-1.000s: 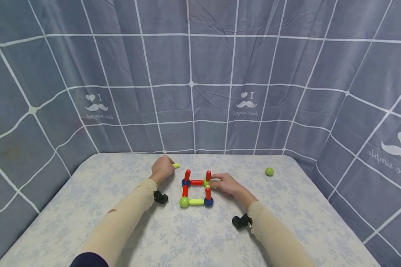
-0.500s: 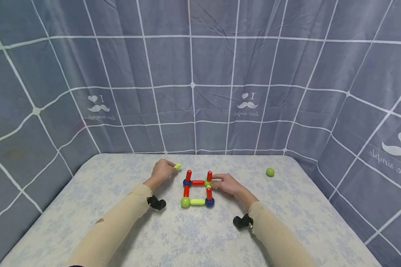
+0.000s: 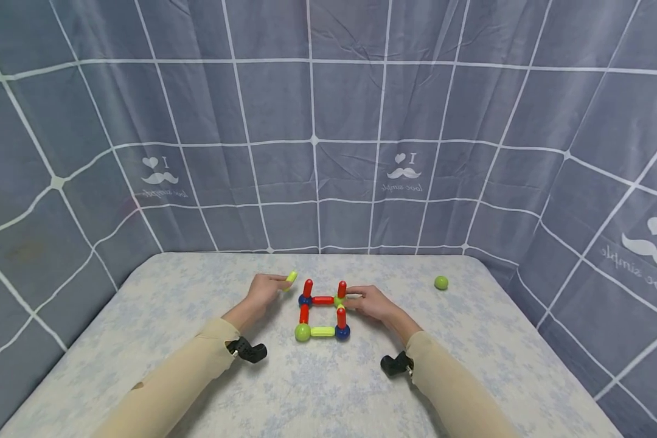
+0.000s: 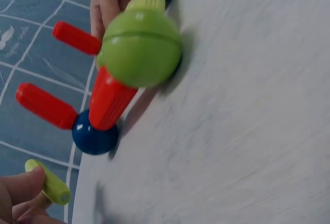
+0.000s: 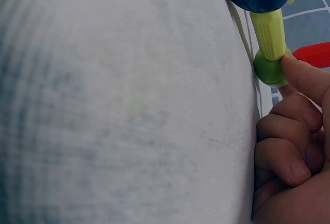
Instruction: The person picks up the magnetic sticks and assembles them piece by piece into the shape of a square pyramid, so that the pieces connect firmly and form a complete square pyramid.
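Note:
My left hand (image 3: 263,290) pinches a yellow-green magnetic rod (image 4: 47,182) between thumb and fingers, raised just left of a square frame of rods and balls. The frame's corners are a green ball (image 3: 303,331) at front left, a blue ball (image 3: 342,332) at front right, another blue ball (image 4: 95,133) at back left and a second green ball (image 5: 269,69) at back right. Red rods stand upright on the two back balls and the front-right one. With thumb and index finger, my right hand (image 3: 369,301) holds the back-right green ball; its other fingers are curled.
A loose green ball (image 3: 441,282) lies on the table towards the back right. The pale patterned tabletop (image 3: 285,395) ends at a grey-blue checked curtain (image 3: 345,182) behind and at the sides. Both wrists carry small black camera mounts (image 3: 396,364).
My left hand has drawn back towards me, lifting the yellow-green rod and tilting it more upright. The right hand keeps its place at the frame, which has not visibly moved.

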The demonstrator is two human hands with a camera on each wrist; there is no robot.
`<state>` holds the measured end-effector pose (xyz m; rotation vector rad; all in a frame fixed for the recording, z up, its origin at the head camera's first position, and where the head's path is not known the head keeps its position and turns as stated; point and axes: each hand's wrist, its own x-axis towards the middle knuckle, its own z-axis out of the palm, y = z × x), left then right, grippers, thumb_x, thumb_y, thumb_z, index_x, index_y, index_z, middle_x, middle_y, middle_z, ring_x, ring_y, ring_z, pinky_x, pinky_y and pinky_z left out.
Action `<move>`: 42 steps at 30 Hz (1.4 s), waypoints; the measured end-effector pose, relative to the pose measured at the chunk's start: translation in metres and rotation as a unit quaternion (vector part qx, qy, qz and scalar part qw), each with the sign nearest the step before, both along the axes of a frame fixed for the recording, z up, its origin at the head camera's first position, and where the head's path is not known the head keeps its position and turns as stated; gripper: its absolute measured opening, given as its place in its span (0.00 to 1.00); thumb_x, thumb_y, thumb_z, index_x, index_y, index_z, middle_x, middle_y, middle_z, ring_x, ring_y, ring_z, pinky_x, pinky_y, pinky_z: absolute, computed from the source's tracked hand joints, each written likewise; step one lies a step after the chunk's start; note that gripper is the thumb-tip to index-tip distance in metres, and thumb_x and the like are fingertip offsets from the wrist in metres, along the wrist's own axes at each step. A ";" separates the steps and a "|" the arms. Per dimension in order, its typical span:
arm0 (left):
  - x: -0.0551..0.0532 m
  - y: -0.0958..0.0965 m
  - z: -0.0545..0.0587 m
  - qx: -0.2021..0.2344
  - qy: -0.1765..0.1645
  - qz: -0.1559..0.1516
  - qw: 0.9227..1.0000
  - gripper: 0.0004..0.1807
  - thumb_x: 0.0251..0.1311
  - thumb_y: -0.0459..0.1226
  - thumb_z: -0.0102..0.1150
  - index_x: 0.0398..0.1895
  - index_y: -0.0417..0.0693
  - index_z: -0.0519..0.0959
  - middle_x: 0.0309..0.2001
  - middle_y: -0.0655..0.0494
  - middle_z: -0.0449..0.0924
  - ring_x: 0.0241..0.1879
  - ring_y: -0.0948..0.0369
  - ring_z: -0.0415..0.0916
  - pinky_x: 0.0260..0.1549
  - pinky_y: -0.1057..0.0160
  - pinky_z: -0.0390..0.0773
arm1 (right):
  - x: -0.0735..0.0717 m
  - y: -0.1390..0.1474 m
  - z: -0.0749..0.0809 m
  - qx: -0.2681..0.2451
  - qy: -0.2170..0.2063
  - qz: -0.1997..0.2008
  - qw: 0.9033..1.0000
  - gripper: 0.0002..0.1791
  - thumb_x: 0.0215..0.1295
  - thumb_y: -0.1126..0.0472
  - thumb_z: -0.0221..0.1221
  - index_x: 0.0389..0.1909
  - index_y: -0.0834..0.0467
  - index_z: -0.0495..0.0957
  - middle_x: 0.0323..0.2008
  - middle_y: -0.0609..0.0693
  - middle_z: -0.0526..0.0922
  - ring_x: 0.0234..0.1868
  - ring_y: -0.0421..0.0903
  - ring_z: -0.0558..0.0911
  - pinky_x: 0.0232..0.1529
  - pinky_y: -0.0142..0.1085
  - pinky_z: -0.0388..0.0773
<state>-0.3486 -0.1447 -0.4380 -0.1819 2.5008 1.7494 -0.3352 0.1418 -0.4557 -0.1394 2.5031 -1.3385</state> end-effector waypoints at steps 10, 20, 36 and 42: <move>0.031 0.001 0.003 0.098 -0.032 0.000 0.995 0.23 0.63 0.37 0.64 0.61 0.38 0.80 0.14 0.63 0.59 0.12 0.66 0.50 0.16 0.67 0.57 | -0.001 0.001 0.001 -0.011 0.003 0.002 1.000 0.26 0.65 0.48 0.65 0.64 0.47 0.78 0.12 0.43 0.61 0.13 0.42 0.56 0.16 0.34 0.59; 0.054 0.004 -0.001 0.171 -0.054 -0.024 0.984 0.25 0.63 0.36 0.64 0.64 0.40 0.78 0.15 0.64 0.56 0.14 0.66 0.49 0.15 0.68 0.54 | 0.001 -0.001 0.004 -0.005 0.000 -0.005 1.000 0.26 0.66 0.49 0.66 0.64 0.48 0.79 0.12 0.43 0.60 0.13 0.42 0.56 0.17 0.33 0.59; 0.083 0.016 -0.001 0.227 -0.072 -0.095 0.967 0.27 0.64 0.35 0.64 0.67 0.38 0.74 0.18 0.65 0.63 0.14 0.67 0.49 0.15 0.69 0.52 | 0.002 0.002 0.004 -0.030 0.006 0.010 0.999 0.26 0.65 0.51 0.66 0.64 0.49 0.79 0.12 0.42 0.59 0.13 0.41 0.56 0.17 0.33 0.58; 0.090 0.019 -0.001 0.222 -0.081 -0.098 0.967 0.27 0.64 0.36 0.65 0.67 0.41 0.75 0.17 0.63 0.60 0.14 0.66 0.49 0.15 0.69 0.52 | 0.001 0.002 0.002 -0.028 0.009 0.013 0.999 0.26 0.65 0.51 0.66 0.64 0.49 0.79 0.13 0.41 0.59 0.14 0.41 0.57 0.19 0.34 0.60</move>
